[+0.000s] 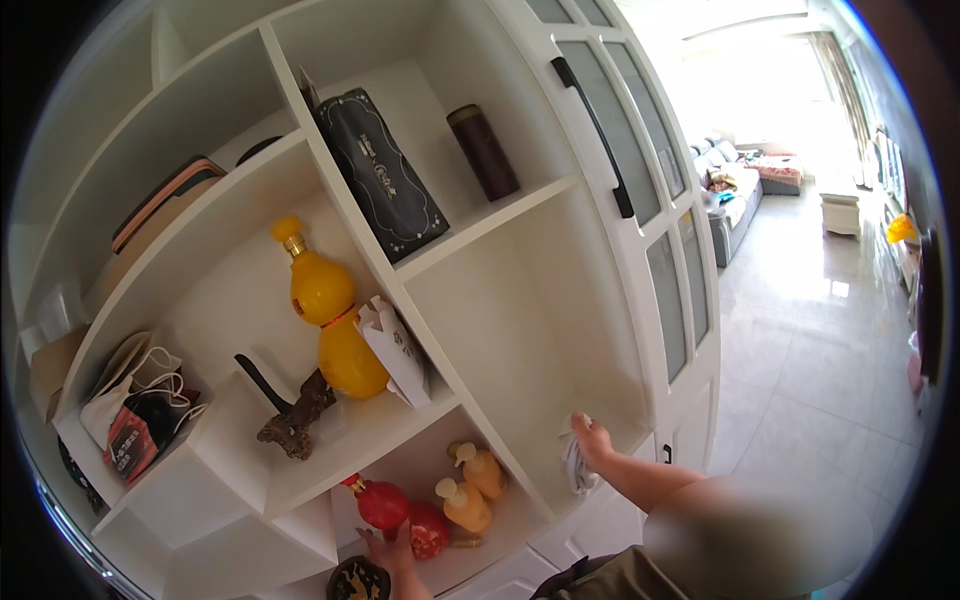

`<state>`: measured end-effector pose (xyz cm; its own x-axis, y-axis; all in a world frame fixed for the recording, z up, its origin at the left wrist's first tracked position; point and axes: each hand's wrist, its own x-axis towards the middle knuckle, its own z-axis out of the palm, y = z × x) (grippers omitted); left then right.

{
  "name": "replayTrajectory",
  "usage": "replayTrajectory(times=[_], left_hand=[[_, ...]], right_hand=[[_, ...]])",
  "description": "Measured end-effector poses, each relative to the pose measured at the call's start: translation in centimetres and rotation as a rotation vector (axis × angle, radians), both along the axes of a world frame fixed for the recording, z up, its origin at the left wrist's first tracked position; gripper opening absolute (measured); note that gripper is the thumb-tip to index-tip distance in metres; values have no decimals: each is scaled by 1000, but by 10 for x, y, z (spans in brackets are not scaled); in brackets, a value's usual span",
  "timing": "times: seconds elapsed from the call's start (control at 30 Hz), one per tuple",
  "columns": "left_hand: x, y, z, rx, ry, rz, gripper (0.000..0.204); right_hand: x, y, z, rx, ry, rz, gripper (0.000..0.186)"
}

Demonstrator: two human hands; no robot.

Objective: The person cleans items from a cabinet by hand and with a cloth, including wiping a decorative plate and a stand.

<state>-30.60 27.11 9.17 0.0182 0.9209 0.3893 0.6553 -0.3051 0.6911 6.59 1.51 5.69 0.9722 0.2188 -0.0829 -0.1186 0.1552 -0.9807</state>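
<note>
My right hand (594, 446) is closed on a white cloth (577, 466) and presses it against the bottom of a bare cubby (520, 320) on the right side of the white shelf unit. Lower left, my left hand (390, 552) reaches into a low compartment, fingers apart, at the waist of a red gourd-shaped bottle (382, 505). I cannot tell whether it touches the bottle. Two peach pump bottles (466, 505) stand just right of the red one. A dark round patterned object (358, 580) sits beside my left wrist.
Above are a yellow gourd bottle (350, 350), a white box (395, 350), a brown root-like ornament (300, 415), a black box (375, 175) and a dark cylinder (483, 152). Bags (140, 425) fill a left cubby. A glass-paned door (610, 130) and a living room with a sofa (735, 205) lie right.
</note>
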Motion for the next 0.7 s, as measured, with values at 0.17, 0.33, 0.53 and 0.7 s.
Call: replayTrajectory(times=[0.17, 0.33, 0.53, 0.7], left_hand=[[19, -4, 9, -34, 21, 39, 124], [36, 6, -9, 0, -37, 68, 115], [47, -14, 2, 6, -250, -9, 103], [23, -19, -26, 129, -274, 37, 98]], right_hand=[[-16, -3, 17, -121, 23, 7, 65], [-12, -8, 5, -140, 36, 5, 63], [1, -15, -20, 81, 155, 4, 51], [-16, -24, 6, 61, 109, -24, 49]])
